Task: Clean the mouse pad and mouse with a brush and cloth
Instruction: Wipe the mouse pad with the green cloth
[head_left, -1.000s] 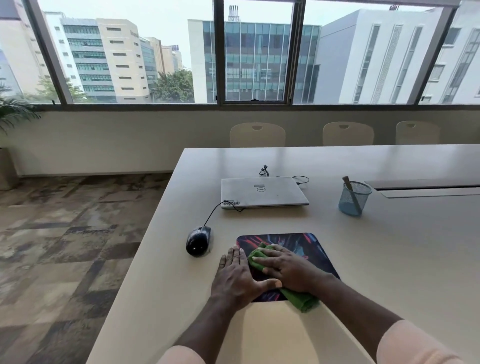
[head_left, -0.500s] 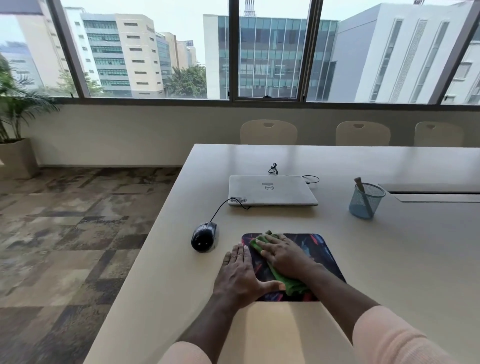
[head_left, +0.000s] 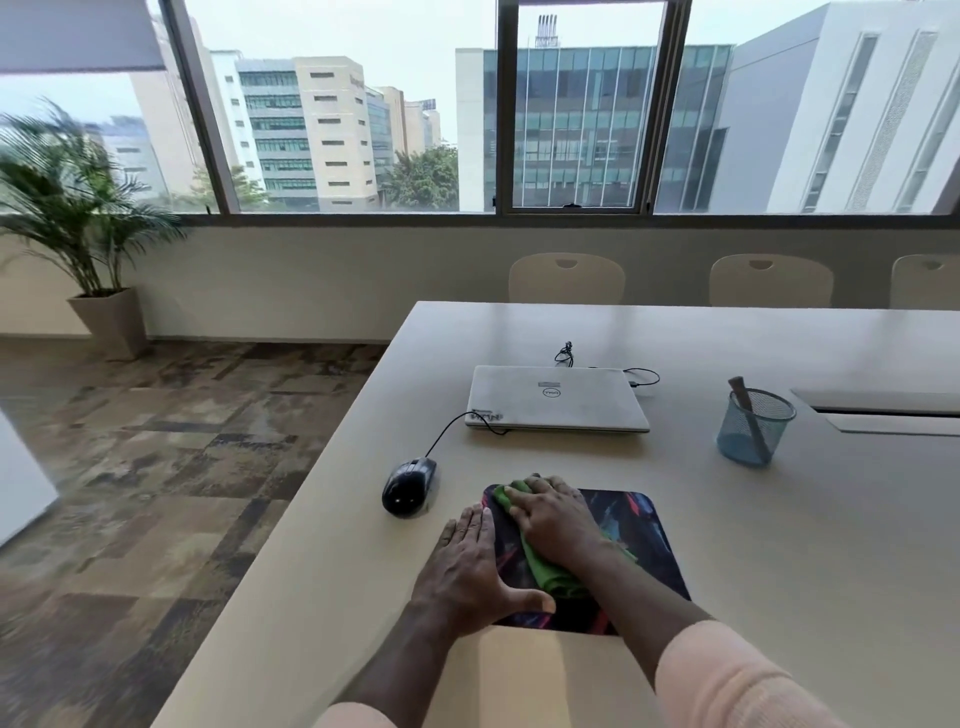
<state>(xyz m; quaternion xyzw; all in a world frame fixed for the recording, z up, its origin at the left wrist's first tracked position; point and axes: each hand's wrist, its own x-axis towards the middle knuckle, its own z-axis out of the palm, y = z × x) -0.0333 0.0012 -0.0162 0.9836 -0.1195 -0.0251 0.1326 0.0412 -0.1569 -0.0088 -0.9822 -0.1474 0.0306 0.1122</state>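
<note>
A dark mouse pad (head_left: 649, 540) with red and blue streaks lies on the beige table (head_left: 779, 571) in front of me. My right hand (head_left: 556, 519) presses a green cloth (head_left: 545, 569) flat onto the pad's far left part. My left hand (head_left: 467, 566) lies flat with fingers apart on the pad's left edge, its thumb across the near corner. A black wired mouse (head_left: 409, 486) sits on the table just left of the pad. A brush (head_left: 748, 415) with a brown handle stands in a blue mesh cup (head_left: 753, 428) at the right.
A shut silver laptop (head_left: 556, 397) lies behind the pad, the mouse cable running to it. The table's left edge drops to patterned carpet. Cream chairs (head_left: 566, 278) line the far side. A potted palm (head_left: 98, 260) stands by the window. A cable hatch (head_left: 883, 410) is at the right.
My right hand has slid the green cloth away from me to the pad's far left corner. My left hand has stayed flat on the pad's left edge. The view has swung left.
</note>
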